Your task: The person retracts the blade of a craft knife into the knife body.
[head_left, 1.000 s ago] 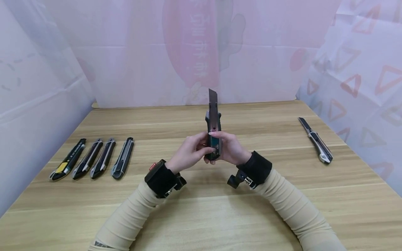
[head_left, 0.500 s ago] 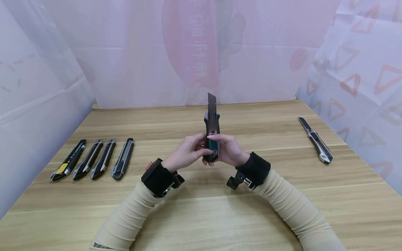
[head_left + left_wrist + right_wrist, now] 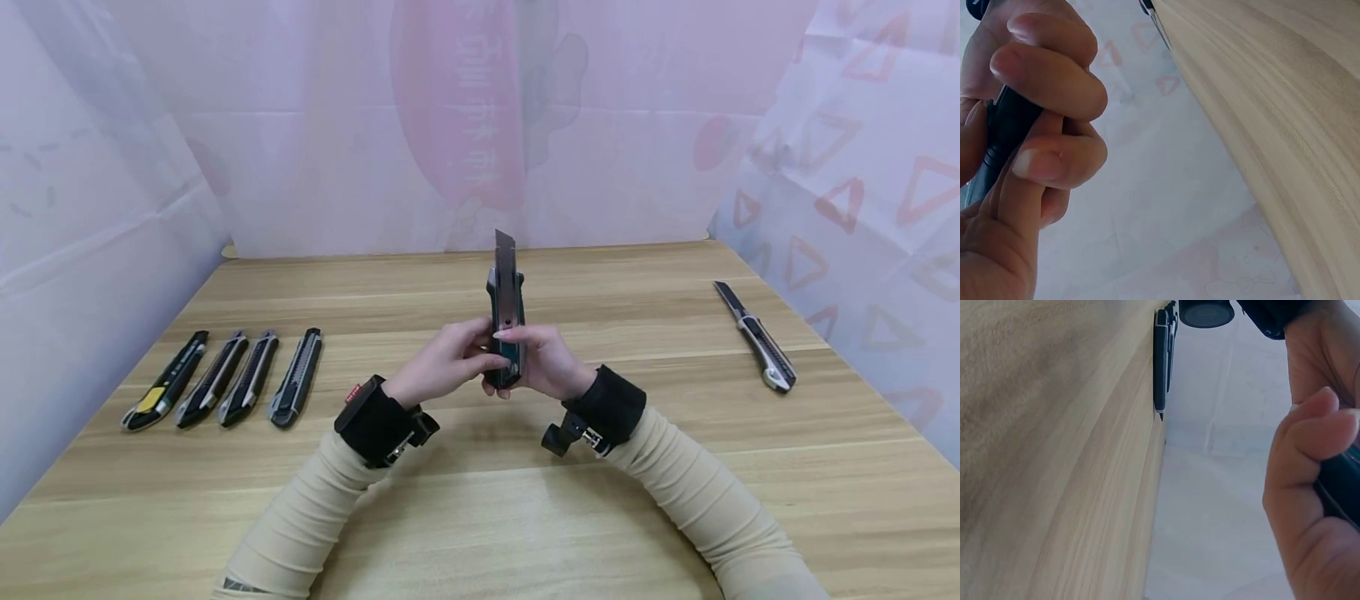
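In the head view, a dark utility knife (image 3: 507, 300) stands up over the middle of the table, its wide blade pointing away from me. My left hand (image 3: 450, 364) grips the lower handle from the left, thumb across its near end. From the right, my right hand (image 3: 551, 362) holds the same handle, with the thumb laid across its face just below a small hole in the blade. The left wrist view shows part of the dark handle (image 3: 1007, 128) among curled fingers. Only a piece of the handle (image 3: 1340, 484) shows in the right wrist view; fingers hide the rest.
On the left of the wooden table (image 3: 480, 517) lie several utility knives in a row, including a black and yellow one (image 3: 167, 382) and a grey one (image 3: 296, 379). A white and black knife (image 3: 755, 337) with its blade out lies at the right. Printed sheets (image 3: 315, 167) enclose the table.
The blade tip has come lower and reaches less far past the handle. My right thumb has shifted slightly toward me along with the blade. The knives on the table stay put.
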Tool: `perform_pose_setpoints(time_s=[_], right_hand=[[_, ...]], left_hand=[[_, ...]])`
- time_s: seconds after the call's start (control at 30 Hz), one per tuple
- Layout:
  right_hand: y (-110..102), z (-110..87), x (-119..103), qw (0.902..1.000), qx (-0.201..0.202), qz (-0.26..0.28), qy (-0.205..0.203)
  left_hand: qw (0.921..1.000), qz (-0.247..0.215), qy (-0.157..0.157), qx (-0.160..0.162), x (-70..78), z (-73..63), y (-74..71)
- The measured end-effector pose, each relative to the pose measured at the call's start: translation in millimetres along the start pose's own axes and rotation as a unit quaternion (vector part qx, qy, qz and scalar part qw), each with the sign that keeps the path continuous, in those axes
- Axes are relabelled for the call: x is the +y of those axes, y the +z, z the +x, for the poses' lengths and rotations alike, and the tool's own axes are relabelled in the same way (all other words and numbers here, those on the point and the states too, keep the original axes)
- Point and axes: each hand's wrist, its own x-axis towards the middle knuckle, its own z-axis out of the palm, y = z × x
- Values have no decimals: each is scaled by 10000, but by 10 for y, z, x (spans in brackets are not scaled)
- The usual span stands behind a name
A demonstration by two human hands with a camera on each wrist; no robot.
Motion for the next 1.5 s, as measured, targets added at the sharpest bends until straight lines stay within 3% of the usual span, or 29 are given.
perform_pose_setpoints(time_s=[0.43, 0.8, 0.97, 1.1, 1.2, 1.3, 1.5], right_hand=[[0, -12, 3, 9988, -403, 54, 257], [16, -14, 9, 9989, -164, 118, 415], [10, -8, 23, 9993, -215, 12, 307], [15, 15, 60, 9990, -243, -363, -65], [31, 26, 83, 9939, 52, -977, -509], [50, 25, 83, 9800, 639, -1636, -936], [94, 31, 87, 9574, 1483, -2168, -1201]], left_hand=[[9999, -77, 75, -124, -21, -12, -45], [9997, -61, -151, -192, -15, -31, -48], [9998, -65, -114, -155, -8, -23, -42], [9997, -195, -173, -30, -7, -17, -27], [9991, -233, -291, 180, -5, -18, -22], [9983, -234, -386, 381, 3, -16, -14], [9971, 127, -283, 700, 19, 3, 47]])
